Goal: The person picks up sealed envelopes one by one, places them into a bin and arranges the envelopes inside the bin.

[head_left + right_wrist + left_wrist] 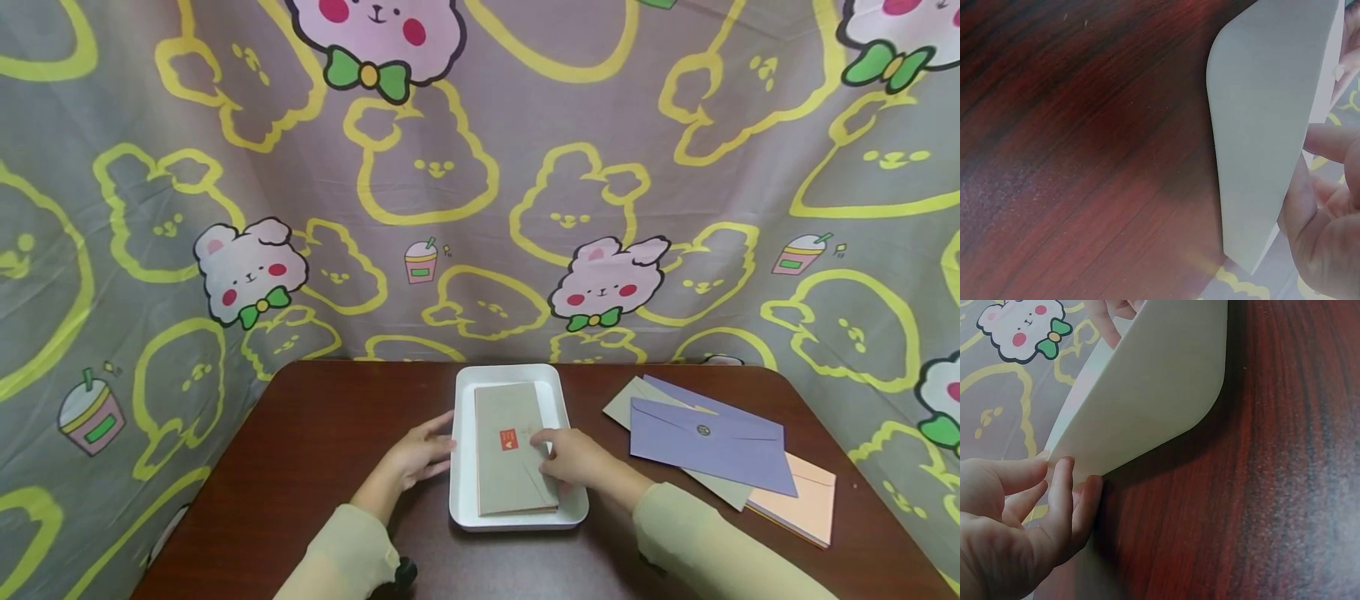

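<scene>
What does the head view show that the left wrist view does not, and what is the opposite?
Only the head view: the grey envelope in the white tray, the loose envelopes at right, and both sleeves.

Only the left wrist view: the broad outer face of the tray's left wall.

Both: the tray, the left hand, the right hand (only partly in the wrist view), the table and the patterned cloth.

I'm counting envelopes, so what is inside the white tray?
A grey envelope with a red label lies on top; a thin orange edge shows beneath it. Anything deeper is covered.
</scene>
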The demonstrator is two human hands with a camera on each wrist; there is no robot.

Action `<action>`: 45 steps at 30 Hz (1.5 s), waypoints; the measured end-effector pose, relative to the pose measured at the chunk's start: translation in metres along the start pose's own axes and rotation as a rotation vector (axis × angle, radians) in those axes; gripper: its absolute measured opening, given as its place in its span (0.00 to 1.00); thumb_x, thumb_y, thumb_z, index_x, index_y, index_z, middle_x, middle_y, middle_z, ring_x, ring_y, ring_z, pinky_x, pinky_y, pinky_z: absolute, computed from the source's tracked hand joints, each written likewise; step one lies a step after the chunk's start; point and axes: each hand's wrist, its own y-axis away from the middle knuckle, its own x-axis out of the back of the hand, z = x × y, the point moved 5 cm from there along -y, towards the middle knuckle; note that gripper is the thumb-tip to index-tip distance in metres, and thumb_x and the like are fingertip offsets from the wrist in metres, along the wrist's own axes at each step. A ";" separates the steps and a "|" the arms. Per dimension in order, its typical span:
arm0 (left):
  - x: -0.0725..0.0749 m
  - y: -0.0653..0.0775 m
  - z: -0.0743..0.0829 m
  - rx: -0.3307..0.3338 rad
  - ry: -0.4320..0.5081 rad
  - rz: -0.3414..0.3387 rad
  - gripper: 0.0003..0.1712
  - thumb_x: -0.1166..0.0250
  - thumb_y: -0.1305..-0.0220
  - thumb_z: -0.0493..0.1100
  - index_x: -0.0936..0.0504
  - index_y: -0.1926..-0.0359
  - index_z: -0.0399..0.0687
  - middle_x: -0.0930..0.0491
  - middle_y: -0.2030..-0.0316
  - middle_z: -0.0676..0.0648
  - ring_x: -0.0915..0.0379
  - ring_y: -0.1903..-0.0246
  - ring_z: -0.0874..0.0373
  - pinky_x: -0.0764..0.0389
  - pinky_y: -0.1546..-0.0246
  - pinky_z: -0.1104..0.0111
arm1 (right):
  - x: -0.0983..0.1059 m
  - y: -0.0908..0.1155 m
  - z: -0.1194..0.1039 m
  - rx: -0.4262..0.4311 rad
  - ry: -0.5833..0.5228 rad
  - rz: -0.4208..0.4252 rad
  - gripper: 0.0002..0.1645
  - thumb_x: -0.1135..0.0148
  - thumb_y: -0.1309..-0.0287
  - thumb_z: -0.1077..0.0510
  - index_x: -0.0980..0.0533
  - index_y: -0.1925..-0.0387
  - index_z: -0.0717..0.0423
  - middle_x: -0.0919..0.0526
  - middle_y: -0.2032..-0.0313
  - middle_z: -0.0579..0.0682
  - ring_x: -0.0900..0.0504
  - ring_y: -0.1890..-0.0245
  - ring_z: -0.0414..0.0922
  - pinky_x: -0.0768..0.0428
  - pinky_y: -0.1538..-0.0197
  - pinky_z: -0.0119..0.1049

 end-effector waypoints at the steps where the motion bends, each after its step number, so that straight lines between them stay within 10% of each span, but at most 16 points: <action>1: 0.000 0.000 0.000 -0.002 0.000 -0.001 0.36 0.41 0.28 0.28 0.39 0.22 0.41 0.24 0.40 0.30 0.20 0.50 0.47 0.18 0.46 0.51 | 0.000 0.000 0.000 0.001 0.013 0.002 0.23 0.31 0.43 0.70 0.20 0.45 0.61 0.20 0.75 0.51 0.21 0.87 0.43 0.19 0.82 0.36; 16: -0.001 -0.005 0.002 -0.005 -0.008 0.004 0.36 0.41 0.28 0.29 0.39 0.22 0.41 0.24 0.40 0.30 0.20 0.50 0.47 0.18 0.46 0.51 | -0.007 -0.003 -0.006 0.064 0.280 0.002 0.26 0.22 0.48 0.62 0.22 0.48 0.61 0.19 0.70 0.57 0.27 0.91 0.40 0.26 0.85 0.33; 33: -0.001 -0.003 0.005 -0.014 -0.022 0.004 0.36 0.40 0.28 0.30 0.39 0.22 0.41 0.25 0.39 0.28 0.20 0.49 0.46 0.18 0.46 0.51 | 0.006 0.006 -0.011 0.062 0.141 0.023 0.26 0.24 0.46 0.63 0.21 0.45 0.59 0.21 0.77 0.50 0.27 0.90 0.41 0.27 0.84 0.33; 45: 0.000 0.001 0.000 -0.018 -0.029 -0.018 0.36 0.40 0.27 0.31 0.41 0.22 0.40 0.26 0.38 0.28 0.20 0.49 0.47 0.17 0.46 0.52 | 0.043 0.011 -0.013 0.142 0.233 0.195 0.21 0.24 0.45 0.62 0.18 0.48 0.57 0.24 0.78 0.42 0.28 0.80 0.39 0.26 0.76 0.35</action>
